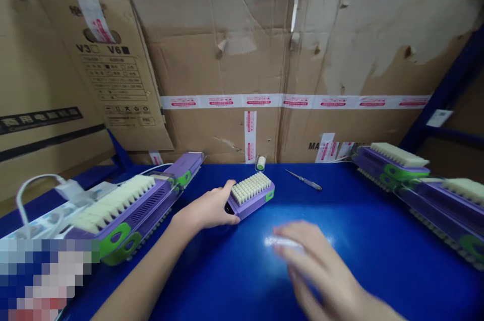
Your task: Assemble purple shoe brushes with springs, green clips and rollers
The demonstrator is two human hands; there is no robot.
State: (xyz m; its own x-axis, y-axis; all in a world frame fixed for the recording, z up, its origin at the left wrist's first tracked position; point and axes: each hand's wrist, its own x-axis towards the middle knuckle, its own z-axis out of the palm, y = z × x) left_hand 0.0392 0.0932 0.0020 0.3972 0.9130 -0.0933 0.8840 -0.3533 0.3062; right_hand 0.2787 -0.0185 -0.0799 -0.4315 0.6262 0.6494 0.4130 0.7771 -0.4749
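Note:
My left hand [208, 207] grips one end of a purple brush block [252, 195] with cream bristles facing up and a green patch on its side. Its thumb and fingers wrap around that near end, where a dark part shows. To the right and closer to me, my right hand [317, 260] is blurred by motion above the blue table, its fingers stretched and apart with nothing visible in them. Beyond the brush block stands a small white roller [260, 162] with a green end. A thin screwdriver [304, 180] with a clear handle lies right of it.
Stacked purple brush units [124, 210] stand on the left beside a power strip with a plugged-in white adapter [71, 192]. More brush units [397, 162] are stacked at right. Cardboard walls [223, 64] close off the back of the blue table [227, 270].

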